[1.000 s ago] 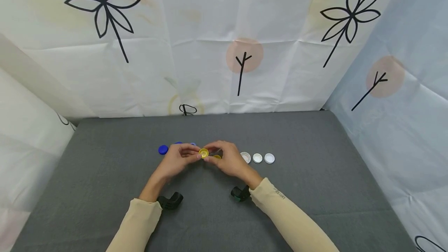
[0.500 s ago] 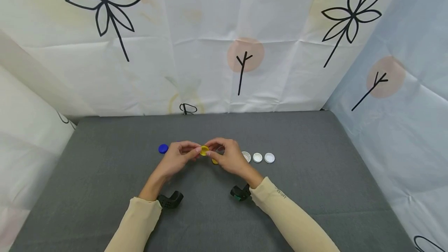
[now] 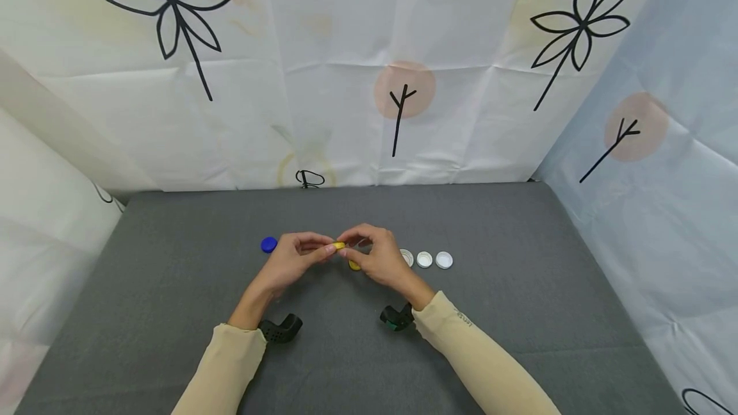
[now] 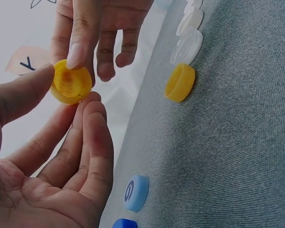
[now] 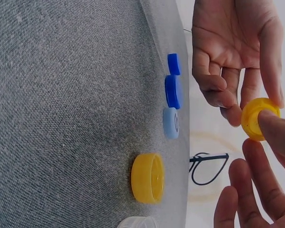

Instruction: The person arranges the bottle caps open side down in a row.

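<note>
1. Here's the fresh change: the yellow bottle cap (image 3: 339, 245), which showed its round hollow side to the head camera a second ago, has tipped over and now shows that view little more than its edge.

2. Both hands are on it! The left hand (image 3: 296, 258) pinches the rim, thumb to one side and fingertips to the other; the right hand (image 3: 377, 258) pinches it too, its thumb (image 4: 76, 54) laid over the hollow face. Together at the fingertips, wrists well apart.

3. Where's the cap? Up off the grey tabletop (image 3: 346, 351), right between the hands, hollow side visible to both wrist cameras.

4. Small shift of the hands as well: they sit slightly farther forward in the head view, and the tops of the middle blue caps have slipped out of sight behind the left hand.

5. What it means, as I read it: the cap is being turned between the fingers, not set down yet.

6. Below, the line-up: a dark blue cap (image 5: 174, 64), a larger blue cap (image 5: 173, 92), a light blue cap (image 5: 171, 123) with a dark mark, a second yellow cap (image 5: 147, 178), a translucent cap (image 4: 186, 46), then two white caps (image 3: 444, 260).
</note>
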Demonstrator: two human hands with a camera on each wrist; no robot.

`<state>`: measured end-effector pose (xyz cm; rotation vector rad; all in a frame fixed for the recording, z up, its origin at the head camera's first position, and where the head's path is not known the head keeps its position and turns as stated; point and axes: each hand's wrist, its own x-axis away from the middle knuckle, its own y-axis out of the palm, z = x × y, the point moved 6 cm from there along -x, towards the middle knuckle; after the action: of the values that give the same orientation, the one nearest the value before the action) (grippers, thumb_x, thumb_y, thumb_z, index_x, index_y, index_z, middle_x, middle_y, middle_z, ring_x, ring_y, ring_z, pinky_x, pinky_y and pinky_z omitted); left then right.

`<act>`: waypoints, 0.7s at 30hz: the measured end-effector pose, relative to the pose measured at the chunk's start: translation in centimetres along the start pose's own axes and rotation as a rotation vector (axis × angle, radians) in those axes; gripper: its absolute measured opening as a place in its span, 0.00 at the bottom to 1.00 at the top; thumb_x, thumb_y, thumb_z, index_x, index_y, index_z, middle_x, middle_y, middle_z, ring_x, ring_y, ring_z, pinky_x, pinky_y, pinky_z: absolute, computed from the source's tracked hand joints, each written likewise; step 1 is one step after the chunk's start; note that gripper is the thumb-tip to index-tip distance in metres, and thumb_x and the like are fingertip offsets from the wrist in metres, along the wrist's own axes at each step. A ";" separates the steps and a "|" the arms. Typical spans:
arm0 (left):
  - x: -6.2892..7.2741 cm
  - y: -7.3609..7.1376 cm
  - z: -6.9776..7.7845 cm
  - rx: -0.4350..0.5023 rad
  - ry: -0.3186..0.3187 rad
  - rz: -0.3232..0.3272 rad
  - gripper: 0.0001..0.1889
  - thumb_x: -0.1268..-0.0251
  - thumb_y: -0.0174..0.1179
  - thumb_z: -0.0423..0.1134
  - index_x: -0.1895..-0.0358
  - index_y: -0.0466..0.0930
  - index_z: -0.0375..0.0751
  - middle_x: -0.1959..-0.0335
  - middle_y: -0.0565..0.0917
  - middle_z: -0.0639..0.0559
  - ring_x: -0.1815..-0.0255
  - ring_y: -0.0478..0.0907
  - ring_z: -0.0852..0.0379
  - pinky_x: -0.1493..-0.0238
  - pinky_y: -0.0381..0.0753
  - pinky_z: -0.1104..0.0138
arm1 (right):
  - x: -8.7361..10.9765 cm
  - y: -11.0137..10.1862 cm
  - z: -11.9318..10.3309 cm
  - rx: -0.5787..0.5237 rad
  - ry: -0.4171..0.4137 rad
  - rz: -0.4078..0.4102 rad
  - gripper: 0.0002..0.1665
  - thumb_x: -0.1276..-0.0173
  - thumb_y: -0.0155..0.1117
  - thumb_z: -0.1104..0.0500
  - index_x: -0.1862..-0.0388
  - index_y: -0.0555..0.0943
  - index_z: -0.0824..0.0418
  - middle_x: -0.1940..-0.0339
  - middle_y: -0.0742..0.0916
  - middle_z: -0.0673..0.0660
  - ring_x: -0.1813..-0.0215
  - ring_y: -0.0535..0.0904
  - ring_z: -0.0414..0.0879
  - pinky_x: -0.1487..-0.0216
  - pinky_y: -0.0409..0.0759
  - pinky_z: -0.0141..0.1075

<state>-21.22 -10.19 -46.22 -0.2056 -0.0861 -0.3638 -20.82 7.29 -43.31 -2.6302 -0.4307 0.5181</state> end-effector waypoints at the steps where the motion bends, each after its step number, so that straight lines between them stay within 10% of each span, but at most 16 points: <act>1: 0.0 0.0 0.1 0.001 0.005 0.000 0.18 0.30 0.67 0.45 0.46 0.85 0.36 0.50 0.86 0.43 0.47 0.84 0.44 0.44 0.80 0.49 | 0.0 0.0 0.0 -0.005 0.001 -0.004 0.10 0.34 0.74 0.64 0.55 0.87 0.60 0.57 0.89 0.54 0.53 0.84 0.52 0.51 0.83 0.51; 14: 0.3 -0.2 0.8 0.070 0.125 0.010 0.16 0.35 0.70 0.32 0.46 0.83 0.31 0.51 0.85 0.39 0.53 0.86 0.50 0.52 0.84 0.64 | -0.1 0.0 0.0 -0.076 0.037 -0.072 0.16 0.35 0.75 0.62 0.48 0.87 0.63 0.54 0.88 0.57 0.53 0.84 0.55 0.49 0.81 0.55; 21: 0.6 -0.1 1.8 -0.129 0.263 -0.003 0.16 0.38 0.72 0.32 0.47 0.85 0.36 0.53 0.85 0.44 0.56 0.84 0.51 0.53 0.85 0.59 | 0.0 0.1 -0.1 -0.066 0.037 -0.080 0.17 0.35 0.75 0.63 0.48 0.86 0.64 0.54 0.89 0.57 0.52 0.84 0.56 0.49 0.81 0.56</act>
<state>-20.79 -10.07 -44.40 -0.2830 0.1969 -0.3969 -20.79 7.19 -43.28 -2.6676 -0.5479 0.4352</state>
